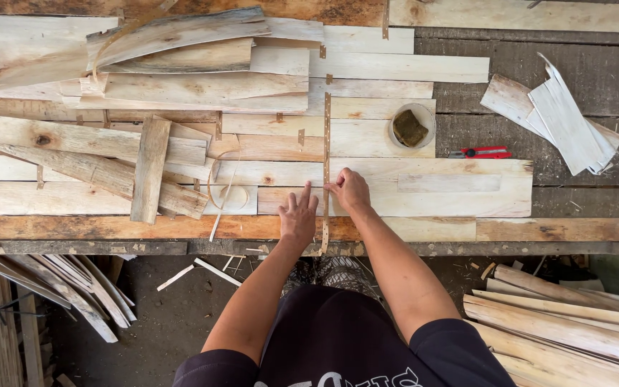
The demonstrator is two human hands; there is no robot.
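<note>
Thin pale wood veneer sheets (pixel 431 188) lie side by side on a workbench. A narrow brown paper tape strip (pixel 327 136) runs down the seam between two of them. My left hand (pixel 299 213) lies flat with its fingers spread, just left of the strip near the bench's front edge. My right hand (pixel 350 189) presses its fingertips onto the strip at the seam. Neither hand holds anything.
A small round bowl with a dark sponge (pixel 411 127) sits right of the strip. A red utility knife (pixel 480 153) lies beyond it. Curled veneer scraps (pixel 152 86) pile up at the left, folded pieces (pixel 560 118) at the right, more stacks (pixel 567 322) below the bench.
</note>
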